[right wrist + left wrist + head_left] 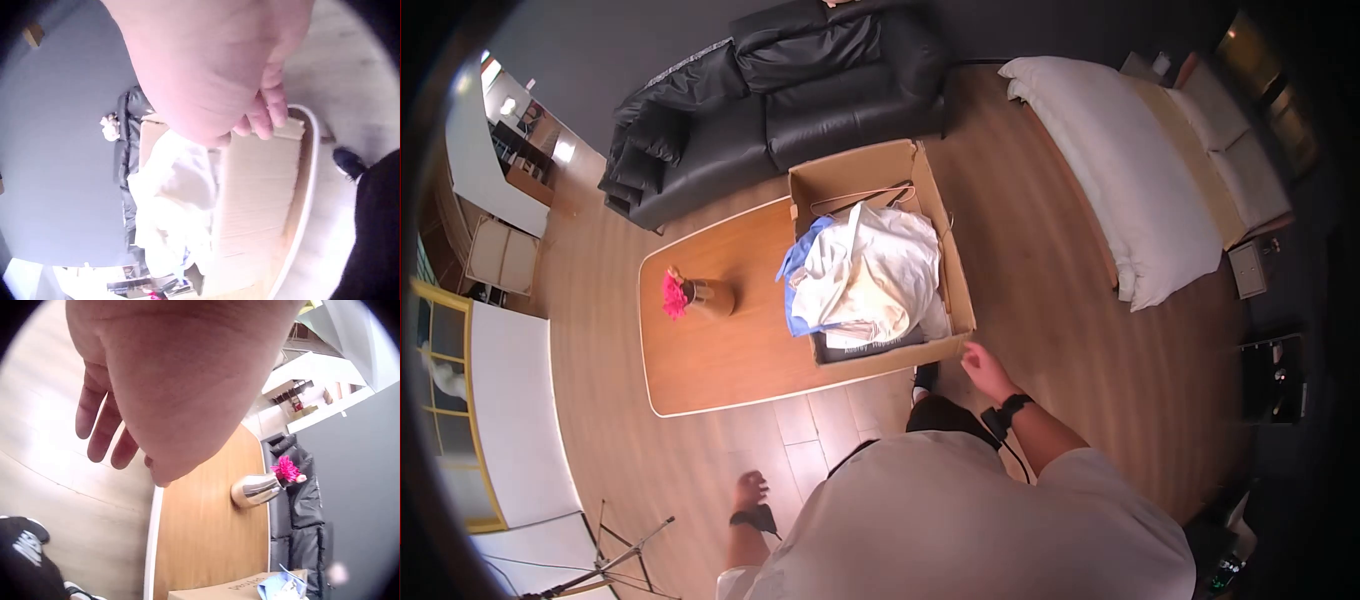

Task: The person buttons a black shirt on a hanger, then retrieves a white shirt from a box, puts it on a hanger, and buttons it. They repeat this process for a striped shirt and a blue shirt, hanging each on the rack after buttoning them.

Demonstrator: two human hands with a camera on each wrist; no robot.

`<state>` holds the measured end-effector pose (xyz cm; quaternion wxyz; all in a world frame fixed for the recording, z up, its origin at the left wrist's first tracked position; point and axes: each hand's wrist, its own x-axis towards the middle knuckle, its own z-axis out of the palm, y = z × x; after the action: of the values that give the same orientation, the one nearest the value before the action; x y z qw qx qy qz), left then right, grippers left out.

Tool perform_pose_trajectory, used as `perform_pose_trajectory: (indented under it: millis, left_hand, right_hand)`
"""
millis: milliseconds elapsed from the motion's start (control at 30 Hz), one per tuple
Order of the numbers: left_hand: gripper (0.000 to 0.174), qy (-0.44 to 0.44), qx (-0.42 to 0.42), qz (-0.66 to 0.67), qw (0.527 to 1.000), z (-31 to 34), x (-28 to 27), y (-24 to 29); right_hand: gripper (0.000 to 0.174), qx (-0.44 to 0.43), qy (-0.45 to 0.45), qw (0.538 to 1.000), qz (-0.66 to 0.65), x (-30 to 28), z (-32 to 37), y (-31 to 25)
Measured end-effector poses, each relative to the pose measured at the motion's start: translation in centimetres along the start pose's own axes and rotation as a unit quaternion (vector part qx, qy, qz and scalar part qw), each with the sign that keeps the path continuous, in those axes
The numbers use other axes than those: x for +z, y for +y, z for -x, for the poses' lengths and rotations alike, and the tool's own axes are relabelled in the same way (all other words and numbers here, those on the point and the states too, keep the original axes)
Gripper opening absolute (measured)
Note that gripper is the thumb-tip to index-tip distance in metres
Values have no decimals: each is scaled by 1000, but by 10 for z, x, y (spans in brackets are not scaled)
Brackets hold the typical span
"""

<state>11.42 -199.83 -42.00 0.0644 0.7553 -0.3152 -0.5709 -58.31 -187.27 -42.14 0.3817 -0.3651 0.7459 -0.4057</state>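
Observation:
An open cardboard box [953, 345] stands on the right end of a wooden table [730, 370]. Crumpled white cloth [875, 250] fills much of it, with blue cloth [798, 262] along its left side. Behind the cloth, a pinkish hanger [845, 195] shows inside the box. My right hand [990, 372] is at the box's near right corner, its fingers loosely bent and overlapping the cardboard edge in the right wrist view. My left hand [750, 490] hangs away from the table over the floor, fingers relaxed, holding nothing.
A shiny vase [712, 297] with a pink flower [673, 292] is on the table, left of the box. Behind the table stands a black sofa [750, 110]. A bed [1100, 170] is at the right, and a tripod stand [615, 555] at the lower left.

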Motion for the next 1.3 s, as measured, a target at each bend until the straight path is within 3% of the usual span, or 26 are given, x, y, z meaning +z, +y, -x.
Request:
perform_pose_trajectory:
  millis: [67,167,200,300,400,467,533,600,667,700,733,800,900,967,1000,1033,1067,1100,1167,1300]
  left_hand:
    - [29,-95,-36,58,993,-11,-1,-33]
    - [38,-149,-8,-161,976,32,33,10]
    - [41,-113,-102,-62,986,40,43,25]
    - [45,-55,-48,-180,981,76,77,112]
    - [45,-35,-13,-105,994,38,83,147]
    - [38,-40,89,-162,982,17,91,192]
    - [43,1,219,-275,936,7,107,254]
    - [42,-23,329,-259,908,3,134,314]
    - [47,-104,381,-236,888,8,164,374]
    - [54,-131,419,-267,858,20,179,406]
    - [61,-158,454,-296,825,35,194,435]
    - [73,-168,612,-306,710,47,224,474]
    - [73,-145,675,-389,610,52,260,496]
    - [70,-250,627,-414,610,29,278,493]
    - [68,-299,600,-427,607,16,288,490]
    - [54,-387,518,-437,625,3,294,489]
    - [51,-380,519,-442,626,-13,300,479]
    - [48,-371,520,-448,626,-31,305,462]
    - [41,-351,526,-460,623,-41,304,444]
    - [46,-346,461,-456,678,-28,282,434]
  right_hand:
    - [54,-9,1,1000,-18,6,-45,-40]
    - [64,-45,5,999,13,15,-110,-86]
    - [69,-61,3,998,35,19,-128,-97]
    - [87,-105,-9,987,119,28,-174,-120]
    - [99,-104,-94,974,177,33,-201,-160]
    - [92,-108,-169,939,279,44,-208,-170]
    - [83,-76,-230,881,407,52,-211,-189]
    - [44,-128,-195,903,361,77,-218,-135]
    - [29,-126,-198,930,281,80,-220,-131]
    - [17,-172,-185,944,210,77,-215,-142]
    - [17,-132,-215,949,186,72,-211,-161]
    - [17,-47,-272,952,133,57,-197,-207]
    - [12,36,-325,945,-4,44,-177,-239]
    - [12,68,-357,921,-141,40,-164,-254]
    - [13,70,-359,924,-106,40,-159,-256]
    - [15,73,-363,926,-72,41,-153,-257]
    - [16,75,-367,927,-37,41,-149,-256]
    - [21,93,-356,930,-1,41,-146,-250]
    - [23,105,-232,967,25,39,-139,-226]
    - [37,112,47,992,17,24,-155,-135]
